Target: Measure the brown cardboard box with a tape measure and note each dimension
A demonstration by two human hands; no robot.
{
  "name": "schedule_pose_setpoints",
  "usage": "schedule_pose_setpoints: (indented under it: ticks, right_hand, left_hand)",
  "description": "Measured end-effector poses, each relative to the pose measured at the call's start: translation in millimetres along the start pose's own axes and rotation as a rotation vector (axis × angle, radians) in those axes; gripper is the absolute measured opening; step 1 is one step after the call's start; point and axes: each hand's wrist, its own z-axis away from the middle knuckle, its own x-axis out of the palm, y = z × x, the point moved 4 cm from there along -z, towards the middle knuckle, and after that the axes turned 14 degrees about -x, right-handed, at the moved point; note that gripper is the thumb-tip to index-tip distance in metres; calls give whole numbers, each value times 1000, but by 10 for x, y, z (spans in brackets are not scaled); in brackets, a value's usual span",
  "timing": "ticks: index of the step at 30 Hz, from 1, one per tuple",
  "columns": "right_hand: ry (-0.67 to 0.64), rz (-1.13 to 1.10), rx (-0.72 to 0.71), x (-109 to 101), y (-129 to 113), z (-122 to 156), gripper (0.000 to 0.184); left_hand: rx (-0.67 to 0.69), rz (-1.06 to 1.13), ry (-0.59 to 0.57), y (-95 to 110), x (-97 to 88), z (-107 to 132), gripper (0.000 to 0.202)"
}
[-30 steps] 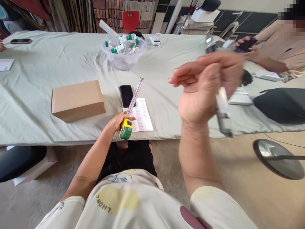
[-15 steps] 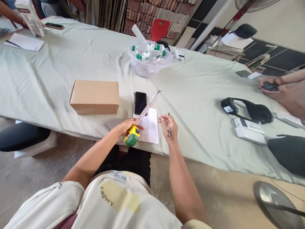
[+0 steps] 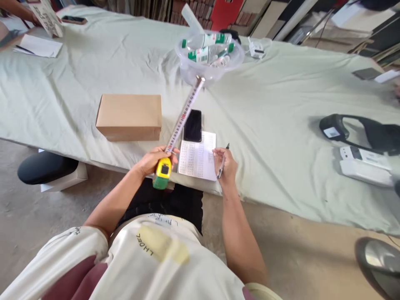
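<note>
My left hand [image 3: 155,159] is closed on a yellow and green tape measure [image 3: 163,170] at the table's near edge. Its blade is pulled out and slants up and away, the end reaching in front of the plastic basin. In my right hand [image 3: 227,167] a dark pen [image 3: 222,163] is held between the fingers, beside a sheet of paper [image 3: 200,160] printed with columns. A black phone [image 3: 193,126] lies over the sheet's upper edge, next to the blade. To the left of these a closed brown cardboard box [image 3: 129,112] rests on the cloth.
A clear basin [image 3: 184,68] of plastic bottles stands at the back of the cloth-covered table [image 3: 265,125]. A black head strap [image 3: 353,133] and white devices [image 3: 364,164] lie at right. Another person's hand [image 3: 29,16] touches a carton [image 3: 46,18] at far left.
My left hand has shifted left with the tape measure, and the blade now points more steeply away and shows longer. The pen has tilted in my right hand. The whole view has shifted.
</note>
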Motion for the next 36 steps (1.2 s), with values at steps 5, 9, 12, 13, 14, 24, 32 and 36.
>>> schedule_pose_setpoints:
  ticks: [5, 9, 12, 13, 14, 24, 32, 36]
  right_hand:
    - [100, 7, -68, -100, -38, 81, 23]
    - [121, 9, -107, -184, -119, 112, 22]
    - [120, 0, -175, -174, -287, 61, 22]
    - [110, -19, -200, -134, -363, 31, 22]
    - [90, -45, -221, -69, -444, -4, 22]
    - [-350, -356, -314, 1356, -1107, -252, 70]
    - [-360, -367, -269, 1325, -1092, -206, 70]
    - [-314, -316, -229, 1097, -948, -150, 70]
  left_hand:
    - [301, -9, 225, 168, -378, 644, 12]
    - [577, 112, 390, 348, -733, 1184, 15]
    - [726, 223, 559, 504, -1042, 1493, 24]
    - [759, 273, 617, 547, -1147, 1563, 26]
    - [782, 323, 666, 581, -1245, 1613, 27]
    - [622, 414, 677, 538, -1528, 1326, 36]
    - [536, 382, 608, 453, -1347, 1056, 43]
    - [514, 359, 580, 400, -1210, 937, 39]
